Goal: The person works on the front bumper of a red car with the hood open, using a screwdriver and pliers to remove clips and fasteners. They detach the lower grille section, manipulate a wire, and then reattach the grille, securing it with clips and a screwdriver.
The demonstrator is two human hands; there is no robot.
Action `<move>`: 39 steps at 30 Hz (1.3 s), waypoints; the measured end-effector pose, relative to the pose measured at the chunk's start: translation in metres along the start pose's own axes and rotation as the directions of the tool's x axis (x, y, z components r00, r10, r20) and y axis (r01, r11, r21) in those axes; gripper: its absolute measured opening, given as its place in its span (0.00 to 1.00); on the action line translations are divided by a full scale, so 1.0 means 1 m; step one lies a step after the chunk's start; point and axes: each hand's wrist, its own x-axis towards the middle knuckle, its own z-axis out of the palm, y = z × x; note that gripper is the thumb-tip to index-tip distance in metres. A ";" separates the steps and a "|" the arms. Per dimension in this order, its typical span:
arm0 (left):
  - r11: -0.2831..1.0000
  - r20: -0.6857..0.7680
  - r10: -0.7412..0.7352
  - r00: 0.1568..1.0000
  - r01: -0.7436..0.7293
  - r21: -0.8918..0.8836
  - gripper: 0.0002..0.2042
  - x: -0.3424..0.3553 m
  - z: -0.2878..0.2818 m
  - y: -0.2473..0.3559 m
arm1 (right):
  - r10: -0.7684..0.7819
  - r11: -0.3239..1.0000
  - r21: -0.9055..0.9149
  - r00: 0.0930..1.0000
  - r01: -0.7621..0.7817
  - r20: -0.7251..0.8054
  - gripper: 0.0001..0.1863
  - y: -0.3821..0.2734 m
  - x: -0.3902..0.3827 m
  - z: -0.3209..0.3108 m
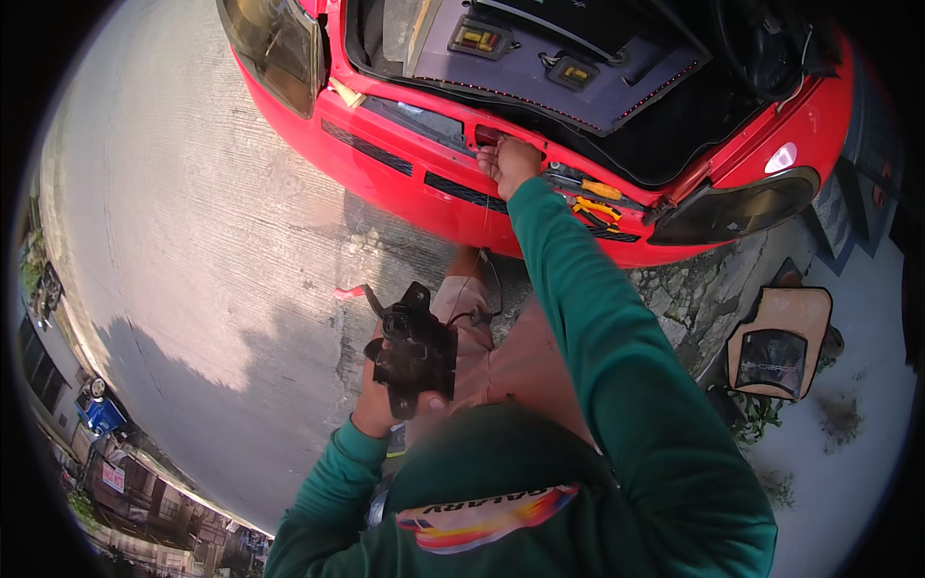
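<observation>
Low in front of my body, my left hand [378,390] is wrapped round a black latch assembly [416,337] with mounting tabs. A lever with a red end [355,292] sticks out from its far left side. A thin dark cable [496,289] hangs near its right side. My right arm reaches out to the red car [385,130], where my right hand [511,164] is closed at an opening in the front panel. A fine wire-like line hangs below those fingers. What they pinch is too small to make out.
Right of my right hand, a screwdriver with an orange handle [602,190] and yellow-handled pliers [595,208] lie on the car's ledge. A cream-coloured object [347,92] rests by the left lamp [279,53]. A tan and black mat [780,342] lies at the right.
</observation>
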 end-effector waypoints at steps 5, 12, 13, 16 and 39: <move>0.979 -0.003 -0.031 1.000 0.029 -0.203 0.53 0.001 -0.026 -0.003 | 0.009 1.000 0.006 0.999 -0.009 -0.046 0.13 -0.001 0.009 0.017; 0.947 0.085 0.036 0.996 -0.006 -0.320 0.50 0.031 -0.036 -0.007 | 0.048 0.998 -0.049 0.999 -0.049 -0.017 0.12 -0.004 0.045 0.001; 0.947 0.105 0.054 0.993 -0.018 -0.319 0.50 0.035 -0.035 -0.012 | 0.052 0.998 -0.045 0.999 -0.053 -0.016 0.13 -0.004 0.046 -0.003; 0.953 0.132 0.070 0.989 -0.027 -0.301 0.51 0.042 -0.032 -0.020 | 0.014 0.998 0.064 0.998 -0.009 -0.064 0.11 0.002 0.037 0.005; 0.863 -0.016 0.234 0.972 -0.216 -0.457 0.47 0.072 -0.014 -0.071 | -0.117 0.786 -0.615 0.992 0.069 -0.038 0.07 -0.007 0.021 0.020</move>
